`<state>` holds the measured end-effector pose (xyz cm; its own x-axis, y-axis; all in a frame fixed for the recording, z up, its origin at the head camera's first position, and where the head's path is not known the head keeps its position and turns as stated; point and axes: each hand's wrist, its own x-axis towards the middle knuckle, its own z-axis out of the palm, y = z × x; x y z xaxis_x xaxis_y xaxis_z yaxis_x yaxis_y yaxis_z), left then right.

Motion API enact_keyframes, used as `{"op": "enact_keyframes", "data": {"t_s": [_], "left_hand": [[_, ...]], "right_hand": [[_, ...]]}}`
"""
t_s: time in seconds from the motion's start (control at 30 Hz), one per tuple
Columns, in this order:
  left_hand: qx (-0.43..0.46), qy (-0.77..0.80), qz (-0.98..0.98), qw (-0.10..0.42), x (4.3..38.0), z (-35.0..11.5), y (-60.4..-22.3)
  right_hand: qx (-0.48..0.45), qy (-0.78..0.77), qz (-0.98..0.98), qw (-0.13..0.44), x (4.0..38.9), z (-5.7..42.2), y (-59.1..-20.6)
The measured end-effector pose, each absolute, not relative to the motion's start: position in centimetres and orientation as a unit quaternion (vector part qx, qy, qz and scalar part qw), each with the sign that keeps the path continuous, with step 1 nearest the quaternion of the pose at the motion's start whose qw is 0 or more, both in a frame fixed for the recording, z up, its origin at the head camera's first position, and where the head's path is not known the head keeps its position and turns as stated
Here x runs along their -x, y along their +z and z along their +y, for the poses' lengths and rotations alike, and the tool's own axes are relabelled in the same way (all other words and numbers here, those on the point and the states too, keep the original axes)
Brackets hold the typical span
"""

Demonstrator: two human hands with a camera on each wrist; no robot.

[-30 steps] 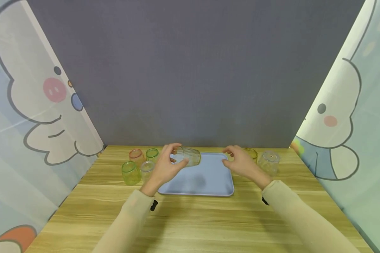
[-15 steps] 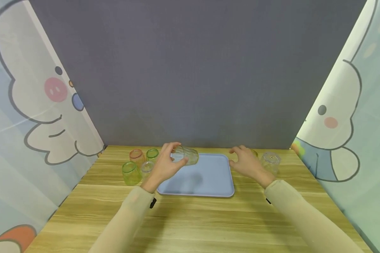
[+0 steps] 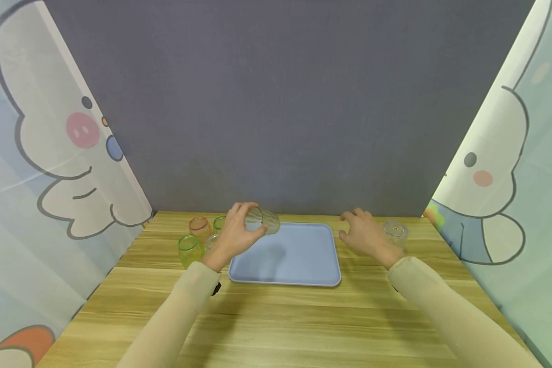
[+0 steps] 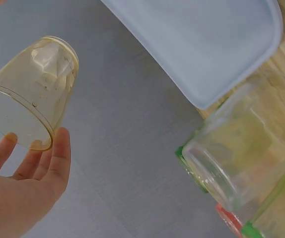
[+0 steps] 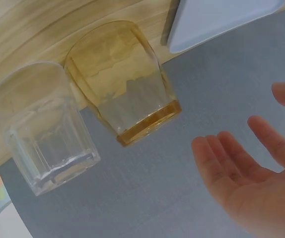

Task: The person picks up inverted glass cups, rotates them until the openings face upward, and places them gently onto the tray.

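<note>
My left hand (image 3: 236, 232) holds a pale yellow glass (image 3: 270, 222) on its side above the tray's back left. In the left wrist view, the fingers of that hand (image 4: 31, 183) grip the glass (image 4: 43, 74) near its wide rim. My right hand (image 3: 364, 235) is held up past the tray's right side, its fingers loosely bent around nothing. An amber glass (image 5: 120, 79) stands upside down close to this hand in the right wrist view; from the head it is hidden behind the hand. Beside it is a clear glass (image 3: 395, 236), also upside down.
A light blue tray (image 3: 287, 260) lies mid-table. Left of it stand several upturned glasses: a green-yellow one (image 3: 190, 251), a red one (image 3: 200, 227), a green one (image 3: 219, 223) and a clear one (image 3: 210, 243) partly covered by my hand. A grey panel (image 3: 276, 112) rises behind the table.
My left hand has shifted left and slightly up with the pale yellow glass. The right hand has moved right, away from the tray, and now covers the amber glass in the head view.
</note>
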<state>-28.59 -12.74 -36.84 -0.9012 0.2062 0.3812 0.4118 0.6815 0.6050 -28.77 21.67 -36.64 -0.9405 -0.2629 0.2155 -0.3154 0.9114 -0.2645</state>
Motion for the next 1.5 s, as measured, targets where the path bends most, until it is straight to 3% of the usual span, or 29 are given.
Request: {"op": "enact_keyframes", "data": {"t_s": [0.73,1.5], "left_hand": [[0.16,-0.265,-0.943,0.122,30.8,-12.9,-37.2],[0.154,-0.154,-0.97,0.107,33.1,-13.1,-38.1]], "right_hand": [[-0.148,0.095,-0.98,0.094,30.0,23.1,-36.7],[-0.12,0.081,-0.988,0.062,31.5,23.8,-37.5]]}}
